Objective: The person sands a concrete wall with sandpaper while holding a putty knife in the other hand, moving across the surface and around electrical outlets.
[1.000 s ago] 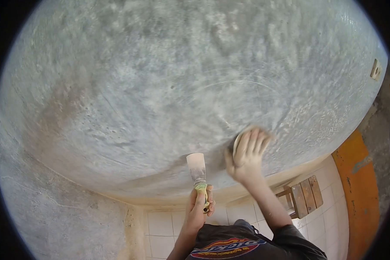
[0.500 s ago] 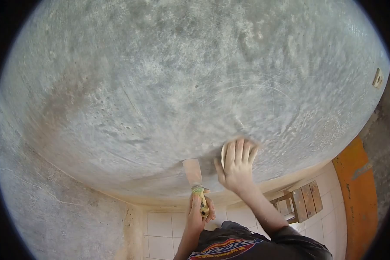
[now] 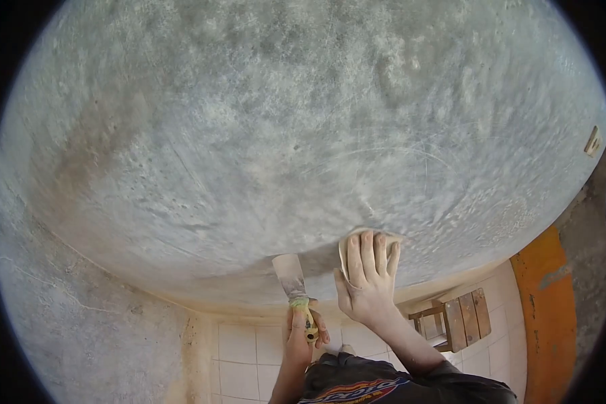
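My left hand [image 3: 297, 337] is closed around the worn, paint-marked handle of a putty knife [image 3: 289, 277]. Its wide flat blade points up, and its tip overlaps the lower part of a grey plastered wall [image 3: 269, 161]. Just to the right, my right hand [image 3: 369, 279] lies against that same wall with the fingers pointing upward. A pale sheet of sandpaper [image 3: 344, 250] is held under these fingers, its edges showing beside the index finger and past the fingertips. Most of the sheet is hidden by the hand.
A small wooden stool [image 3: 468, 322] stands on the white tiled floor [image 3: 239, 345] to the right. Beyond it runs an orange strip [image 3: 545, 316]. A wall socket [image 3: 592, 141] sits far right; another wall [image 3: 94, 323] meets at the left corner.
The view has tilted, so the wall and stool sit lower. The putty knife has shifted slightly left. My right hand, blurred before, now shows sharply with the sandpaper still under it.
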The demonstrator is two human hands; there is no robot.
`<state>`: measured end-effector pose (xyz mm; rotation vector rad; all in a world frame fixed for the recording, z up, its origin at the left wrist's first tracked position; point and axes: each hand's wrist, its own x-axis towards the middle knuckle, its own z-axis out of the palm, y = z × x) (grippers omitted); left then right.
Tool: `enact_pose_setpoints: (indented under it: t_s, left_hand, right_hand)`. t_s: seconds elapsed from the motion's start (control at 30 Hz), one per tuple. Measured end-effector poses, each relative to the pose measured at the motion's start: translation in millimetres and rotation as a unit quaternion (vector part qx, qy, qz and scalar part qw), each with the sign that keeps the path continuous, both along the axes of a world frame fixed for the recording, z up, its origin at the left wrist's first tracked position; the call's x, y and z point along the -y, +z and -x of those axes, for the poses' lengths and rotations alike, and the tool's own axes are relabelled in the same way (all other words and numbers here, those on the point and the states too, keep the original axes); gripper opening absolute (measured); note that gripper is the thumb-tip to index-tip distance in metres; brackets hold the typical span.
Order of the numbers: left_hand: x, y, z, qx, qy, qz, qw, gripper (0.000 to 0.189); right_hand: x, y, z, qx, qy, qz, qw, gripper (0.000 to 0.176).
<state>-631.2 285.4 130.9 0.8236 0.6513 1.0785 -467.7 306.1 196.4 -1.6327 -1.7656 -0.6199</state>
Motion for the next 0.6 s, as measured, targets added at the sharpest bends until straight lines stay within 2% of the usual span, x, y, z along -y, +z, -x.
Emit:
enact_pose_setpoints:
  t_s: [0.13, 0.23, 0.33, 0.47, 0.57, 0.6]
  left_hand:
    - [8, -3, -2, 0.023, 0.005, 0.002, 1.000, 0.044]
    - [12, -5, -3, 0.011, 0.013, 0.006, 1.000, 0.043]
    - [13, -7, -1, 0.014, 0.016, 0.024, 0.999, 0.041]
    - [12, -3, 1, -0.003, 0.024, 0.008, 1.000, 0.041]
    - [5, 1, 10, 0.016, 0.017, -0.004, 1.000, 0.041]
    - [3, 1, 13, 0.013, 0.015, -0.001, 1.000, 0.041]
  right_hand:
    - [-1, 30, 6, -0.014, 0.018, -0.016, 1.000, 0.060]
    - [6, -7, 2, -0.022, 0.024, 0.020, 0.999, 0.060]
    - [8, -6, -3, 0.008, 0.022, 0.032, 0.999, 0.060]
    - [-1, 32, 0, 0.011, 0.010, -0.037, 0.999, 0.060]
    - [-4, 8, 7, 0.009, 0.002, -0.055, 0.998, 0.060]
    - [2, -14, 8, -0.001, 0.005, -0.015, 1.000, 0.061]
